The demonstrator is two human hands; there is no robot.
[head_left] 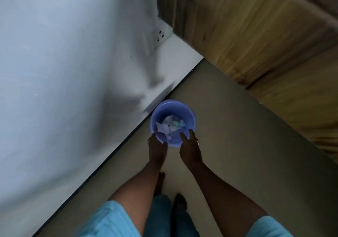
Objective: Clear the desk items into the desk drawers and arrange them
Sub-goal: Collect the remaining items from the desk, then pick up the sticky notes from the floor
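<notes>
At the floor's (228, 127) left edge, where a dark strip (109, 159) runs along the foot of the white wall (64, 62), a round blue bin (172, 109) stands just beside that strip. The blur makes it impossible to tell whether its base rests on the floor or is lifted slightly clear. Crumpled paper (169, 126), in white and pale blue-green scraps, lies loose in the bottom of the bin.

Both hands are on the bin's near side. The left hand (157, 149) clasps the near-left part of the rim, its fingers wrapped over the edge. The right hand (190, 150) grips the near-right part, with fingertips hooked inside the rim and a ring showing on one finger. The two forearms reach straight down from pale blue sleeves (109, 220).

Below the hands, two bare feet (180, 202) stand on the floor near the bottom edge, with blue trousers (159, 216) above them. A soft shadow (124, 101) falls on the wall just left of the bin. Farther along the wall, low down, sits a white socket (161, 35). A large wooden panel (256, 26) with a light grain fills the floor's far right corner, well apart from the bin.
</notes>
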